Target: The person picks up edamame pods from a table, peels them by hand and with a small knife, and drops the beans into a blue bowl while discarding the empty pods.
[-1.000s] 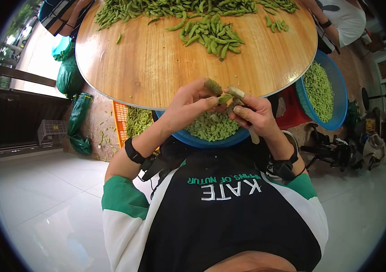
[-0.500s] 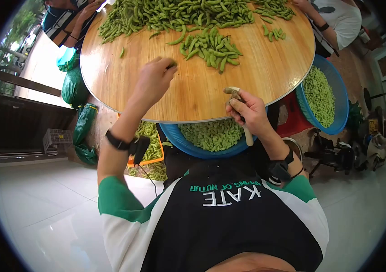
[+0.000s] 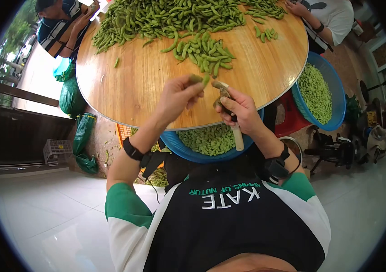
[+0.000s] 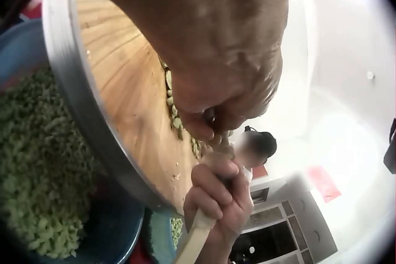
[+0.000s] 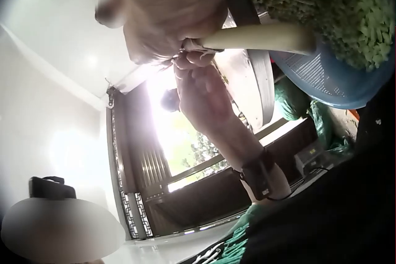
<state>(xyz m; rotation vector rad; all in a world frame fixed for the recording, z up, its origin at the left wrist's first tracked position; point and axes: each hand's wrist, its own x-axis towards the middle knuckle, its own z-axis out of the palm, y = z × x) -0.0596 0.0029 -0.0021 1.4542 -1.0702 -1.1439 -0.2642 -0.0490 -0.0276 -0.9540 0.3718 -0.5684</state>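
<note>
A green pod is pinched between the thumb and fingers of the left hand, above the wooden table. Close to its right, the right hand has its fingers curled round a tool with a pale handle, which sticks out below the palm; coverings wrap some fingertips of both hands. The right wrist view shows the pale handle beside the right hand. Under the hands, past the table edge, a blue basket holds shelled beans. In the left wrist view the left hand hides the pod.
A large heap of pods covers the table's far side, with a smaller pile nearer. Another blue basket of beans stands right, beside a red stool. An orange crate and green bags are at left. Two people sit across.
The left hand went out over the table at left, then came back toward the right hand, now with a green pod. The right hand kept hold of the tool and shifted slightly left.
</note>
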